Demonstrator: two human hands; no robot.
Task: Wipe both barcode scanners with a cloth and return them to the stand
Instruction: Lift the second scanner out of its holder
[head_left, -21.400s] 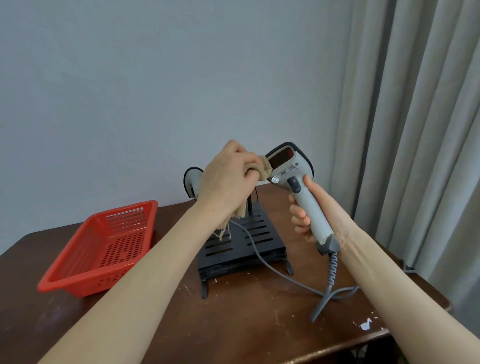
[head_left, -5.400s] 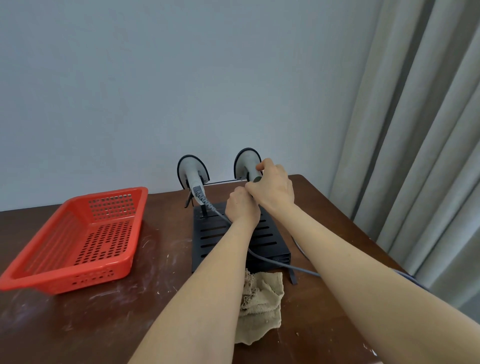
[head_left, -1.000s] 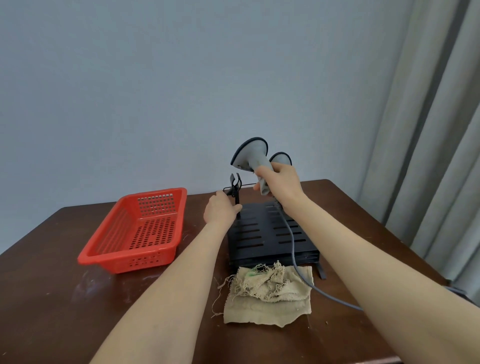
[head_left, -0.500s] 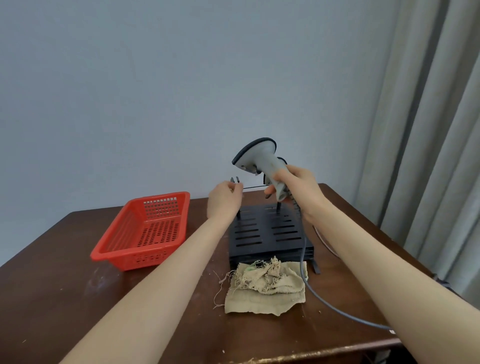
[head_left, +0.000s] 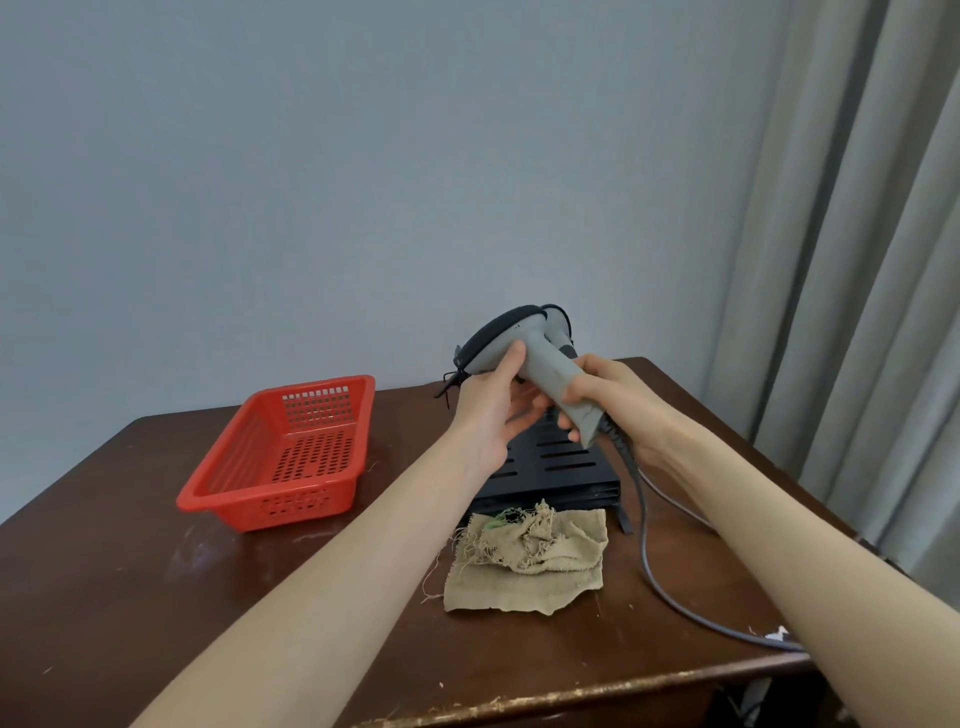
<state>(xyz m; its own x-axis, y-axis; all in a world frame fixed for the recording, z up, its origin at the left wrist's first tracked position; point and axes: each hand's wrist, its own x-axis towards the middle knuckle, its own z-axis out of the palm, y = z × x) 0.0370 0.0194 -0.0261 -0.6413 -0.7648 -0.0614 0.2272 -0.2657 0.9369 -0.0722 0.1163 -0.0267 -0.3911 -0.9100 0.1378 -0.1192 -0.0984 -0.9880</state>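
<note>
A grey barcode scanner (head_left: 540, 358) with a black-rimmed head is held above the black slotted stand (head_left: 561, 467). My right hand (head_left: 608, 400) grips its handle near the cable end. My left hand (head_left: 493, 410) holds the scanner under its head, thumb on the neck. Behind it, the head of a second scanner (head_left: 562, 332) shows partly, still on the stand. A frayed beige cloth (head_left: 530, 561) lies crumpled on the table in front of the stand. The grey cable (head_left: 649, 561) runs from the handle down to the table's right edge.
A red perforated basket (head_left: 291, 457) sits on the dark wooden table (head_left: 156, 597) to the left of the stand. Grey curtains (head_left: 857, 260) hang at the right. The table's front edge is close below my arms.
My left hand left the stand's wire holder and took hold of the scanner under its head. The scanner tilted over and came lower, toward me.
</note>
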